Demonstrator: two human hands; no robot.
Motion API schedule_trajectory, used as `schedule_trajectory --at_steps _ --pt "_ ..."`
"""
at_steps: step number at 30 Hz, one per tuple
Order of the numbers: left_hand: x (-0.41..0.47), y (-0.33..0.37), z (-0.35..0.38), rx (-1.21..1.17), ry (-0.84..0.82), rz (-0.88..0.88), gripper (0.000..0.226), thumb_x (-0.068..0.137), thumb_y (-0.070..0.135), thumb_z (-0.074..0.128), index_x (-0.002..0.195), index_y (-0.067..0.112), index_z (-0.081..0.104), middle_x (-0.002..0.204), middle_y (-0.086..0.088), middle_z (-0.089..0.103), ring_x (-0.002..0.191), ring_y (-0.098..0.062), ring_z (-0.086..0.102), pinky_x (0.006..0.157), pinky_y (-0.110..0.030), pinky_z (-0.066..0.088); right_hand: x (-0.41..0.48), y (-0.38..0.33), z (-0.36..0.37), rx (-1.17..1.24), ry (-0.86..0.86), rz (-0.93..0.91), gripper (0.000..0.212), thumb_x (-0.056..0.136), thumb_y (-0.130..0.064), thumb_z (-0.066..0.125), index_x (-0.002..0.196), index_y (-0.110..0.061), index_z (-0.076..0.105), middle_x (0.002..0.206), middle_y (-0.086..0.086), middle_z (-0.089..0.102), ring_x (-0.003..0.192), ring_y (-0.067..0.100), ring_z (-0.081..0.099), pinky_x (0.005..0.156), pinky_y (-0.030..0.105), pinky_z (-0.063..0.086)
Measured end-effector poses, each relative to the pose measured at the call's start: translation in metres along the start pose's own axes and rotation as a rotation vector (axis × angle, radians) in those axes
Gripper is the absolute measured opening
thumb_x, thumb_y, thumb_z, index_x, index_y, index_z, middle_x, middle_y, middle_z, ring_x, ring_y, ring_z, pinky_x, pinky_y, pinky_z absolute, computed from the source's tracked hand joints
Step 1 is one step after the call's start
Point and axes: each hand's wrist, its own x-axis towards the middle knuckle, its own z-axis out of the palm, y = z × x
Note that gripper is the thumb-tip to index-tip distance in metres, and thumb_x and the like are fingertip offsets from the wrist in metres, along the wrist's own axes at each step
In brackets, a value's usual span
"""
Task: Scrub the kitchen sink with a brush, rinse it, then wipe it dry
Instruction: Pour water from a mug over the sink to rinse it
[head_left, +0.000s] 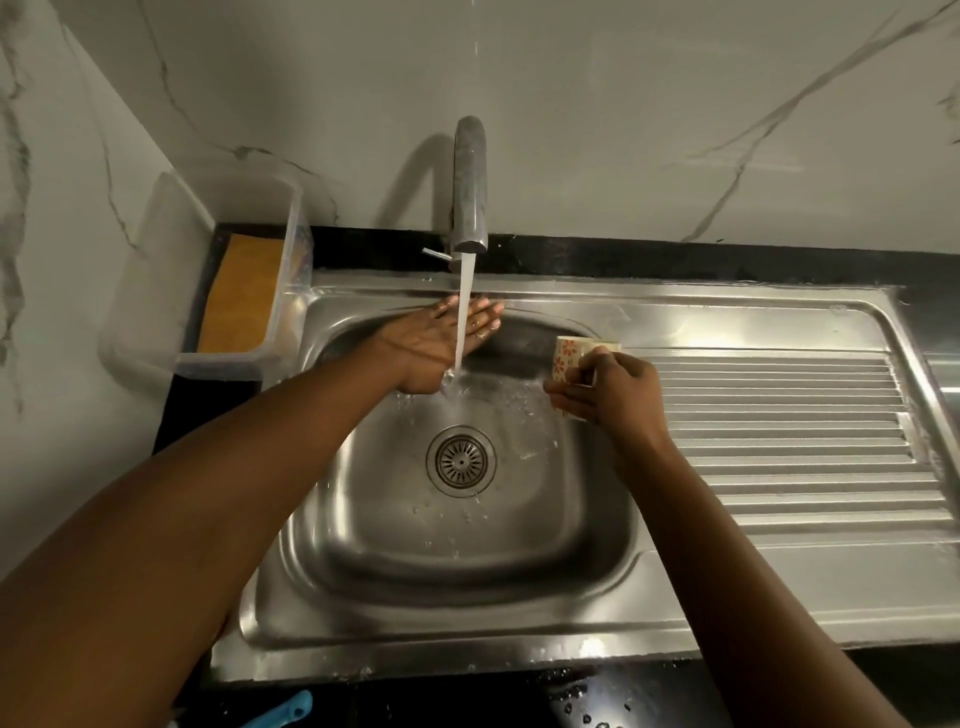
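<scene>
From the head camera, the sink sits in the bench. Water runs from the tap onto the flat, open left grip near the sink's back edge. The right grip holds a flowery cup at the bowl's right edge, just right of the water.

Open left hand under tap stream, right hand gripping cup over sink.
</scene>
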Motion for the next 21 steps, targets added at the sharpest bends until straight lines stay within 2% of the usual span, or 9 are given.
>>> schedule_trajectory --at_steps 3,6,10,12,14,16,19,21 --pt "-0.010 0.000 0.005 -0.033 0.013 -0.019 0.092 0.095 0.012 0.047 0.164 0.018 -0.014 0.170 -0.005 -0.027 0.157 -0.020 -0.024 0.128 -0.037 -0.012 -0.001 -0.007 -0.007 -0.048 -0.003 -0.016 0.024 0.110 -0.015 0.043 0.113 0.000 0.063 0.109 0.020 0.073 0.083 0.029 0.080 0.083 0.049 0.065" --pt "-0.019 0.002 0.011 -0.075 0.025 -0.064 0.094 0.092 0.006 0.045 0.164 0.020 -0.014 0.169 -0.002 -0.028 0.157 -0.018 -0.022 0.130 -0.038 -0.008 0.011 -0.026 -0.009 -0.260 -0.013 -0.115 0.025 0.110 -0.017 0.046 0.109 -0.001 0.066 0.111 0.020 0.073 0.074 0.026 0.079 0.076 0.048 0.066" --pt "-0.028 0.023 0.020 -0.139 -0.080 -0.149 0.090 0.096 0.015 0.047 0.165 0.017 -0.010 0.171 -0.003 -0.021 0.159 -0.020 -0.016 0.131 -0.042 -0.005 0.033 -0.054 -0.006 -0.715 -0.029 -0.335 0.034 0.108 -0.027 0.048 0.114 -0.002 0.071 0.114 0.020 0.075 0.074 0.025 0.078 0.075 0.048 0.066" --pt "-0.031 0.039 0.027 -0.156 -0.168 -0.195 0.085 0.100 0.025 0.047 0.166 0.014 -0.006 0.173 -0.008 -0.014 0.160 -0.022 -0.012 0.131 -0.042 -0.003 0.042 -0.063 -0.010 -0.841 -0.062 -0.373 0.037 0.107 -0.030 0.047 0.113 -0.003 0.071 0.108 0.020 0.076 0.074 0.025 0.078 0.076 0.049 0.065" --pt "-0.033 0.058 0.028 -0.196 -0.256 -0.237 0.077 0.103 0.034 0.045 0.166 0.008 0.008 0.174 -0.014 0.002 0.161 -0.028 0.003 0.130 -0.042 0.007 0.045 -0.070 -0.021 -0.822 -0.095 -0.356 0.033 0.107 -0.025 0.047 0.113 -0.001 0.070 0.105 0.019 0.076 0.074 0.026 0.078 0.075 0.049 0.066" --pt "-0.032 0.077 0.026 -0.259 -0.297 -0.243 0.068 0.103 0.037 0.046 0.161 0.006 0.029 0.169 -0.016 0.025 0.155 -0.030 0.027 0.127 -0.042 0.024 0.045 -0.073 -0.040 -0.650 -0.130 -0.266 0.027 0.106 -0.018 0.050 0.115 0.000 0.068 0.108 0.019 0.075 0.080 0.028 0.078 0.076 0.048 0.066" --pt "-0.024 0.098 0.020 -0.347 -0.225 -0.195 0.049 0.101 0.033 0.048 0.144 0.011 0.054 0.148 -0.009 0.055 0.132 -0.027 0.055 0.106 -0.043 0.050 0.040 -0.071 -0.080 -0.359 -0.157 -0.095 0.025 0.108 -0.017 0.048 0.113 0.003 0.063 0.105 0.016 0.071 0.090 0.033 0.077 0.082 0.046 0.065" --pt "-0.014 0.108 0.012 -0.365 -0.116 -0.156 0.038 0.100 0.030 0.049 0.130 0.011 0.061 0.133 -0.006 0.062 0.119 -0.025 0.061 0.090 -0.041 0.056 0.039 -0.069 -0.110 -0.259 -0.140 -0.044 0.033 0.110 -0.022 0.048 0.119 0.007 0.060 0.104 0.016 0.069 0.093 0.037 0.077 0.085 0.049 0.064"
